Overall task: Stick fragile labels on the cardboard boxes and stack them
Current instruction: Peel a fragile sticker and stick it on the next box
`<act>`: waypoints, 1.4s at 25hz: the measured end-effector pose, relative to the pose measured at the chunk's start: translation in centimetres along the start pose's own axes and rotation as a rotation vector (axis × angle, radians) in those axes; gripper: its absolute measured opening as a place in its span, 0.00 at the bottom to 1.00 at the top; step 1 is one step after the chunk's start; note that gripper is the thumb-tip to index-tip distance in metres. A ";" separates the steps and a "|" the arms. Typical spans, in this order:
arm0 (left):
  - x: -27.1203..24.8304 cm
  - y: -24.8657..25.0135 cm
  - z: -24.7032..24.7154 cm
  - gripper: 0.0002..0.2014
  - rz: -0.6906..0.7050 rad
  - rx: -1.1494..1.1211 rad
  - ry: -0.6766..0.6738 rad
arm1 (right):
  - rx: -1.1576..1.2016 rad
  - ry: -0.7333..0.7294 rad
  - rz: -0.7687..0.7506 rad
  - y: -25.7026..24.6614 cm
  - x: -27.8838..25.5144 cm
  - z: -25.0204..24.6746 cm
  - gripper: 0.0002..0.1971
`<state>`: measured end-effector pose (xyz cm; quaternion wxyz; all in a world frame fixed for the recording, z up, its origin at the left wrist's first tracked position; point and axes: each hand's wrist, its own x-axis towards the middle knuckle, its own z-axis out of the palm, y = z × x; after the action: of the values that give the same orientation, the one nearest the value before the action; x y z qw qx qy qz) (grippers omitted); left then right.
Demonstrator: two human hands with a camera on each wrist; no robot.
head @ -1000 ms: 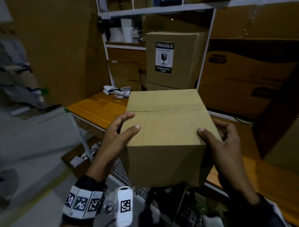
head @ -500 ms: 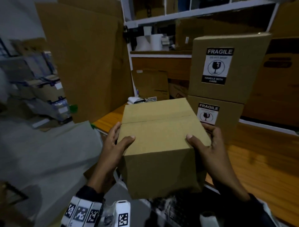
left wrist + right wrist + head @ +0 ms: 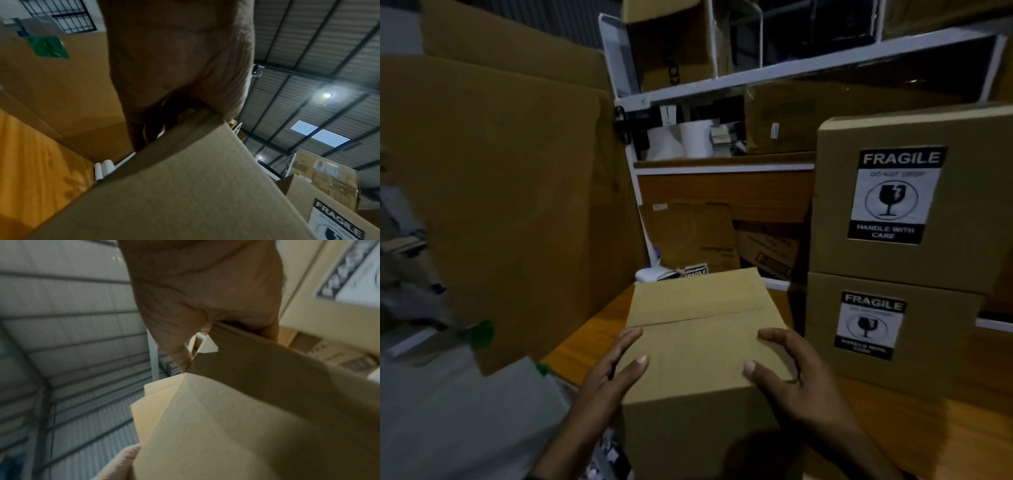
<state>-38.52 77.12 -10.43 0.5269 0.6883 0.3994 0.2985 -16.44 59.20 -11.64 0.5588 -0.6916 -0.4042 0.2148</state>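
I hold a plain, closed cardboard box (image 3: 698, 346) between both hands over the near edge of the wooden bench (image 3: 585, 342). My left hand (image 3: 616, 366) grips its left side, thumb on the top face. My right hand (image 3: 784, 370) grips its right side the same way. No label shows on its visible faces. The box (image 3: 195, 194) fills the left wrist view, and the box (image 3: 246, 426) fills the right wrist view too. To the right stand two stacked boxes, the upper box (image 3: 914, 198) and the lower box (image 3: 887, 332), each with a FRAGILE label facing me.
Spare FRAGILE labels (image 3: 695, 272) lie at the back of the bench behind the held box. A large flat cardboard sheet (image 3: 510, 192) leans at the left. White shelving (image 3: 791, 68) with more cartons and paper rolls (image 3: 695, 138) rises behind.
The box in my hands has moved forward over the bench, toward the two stacked labelled boxes. Both hands keep the same grip. The stack now sits close on the right.
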 end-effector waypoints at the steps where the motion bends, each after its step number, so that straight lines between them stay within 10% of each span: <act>1: 1.7 0.2 0.0 0.25 0.004 0.008 -0.019 | -0.014 -0.001 0.009 0.3 1.5 0.2 0.22; 5: 9.2 1.0 0.1 0.23 0.088 0.055 -0.141 | -0.175 0.020 0.060 0.0 7.4 0.5 0.26; 10: 17.3 2.0 1.4 0.35 0.159 0.259 -0.393 | -0.913 -0.094 -0.010 -0.9 11.6 0.4 0.48; 16: 26.5 1.9 0.6 0.48 0.441 0.527 -0.815 | -1.106 0.021 0.059 -1.7 15.0 2.4 0.42; 35: 39.4 -0.8 2.0 0.39 0.732 0.372 -0.615 | -1.176 0.238 0.119 2.0 25.9 5.8 0.37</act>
<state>-17.26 110.27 -12.14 0.3494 0.9212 0.0051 0.1710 -5.11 83.24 -11.18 0.1113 -0.9253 -0.3505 -0.0928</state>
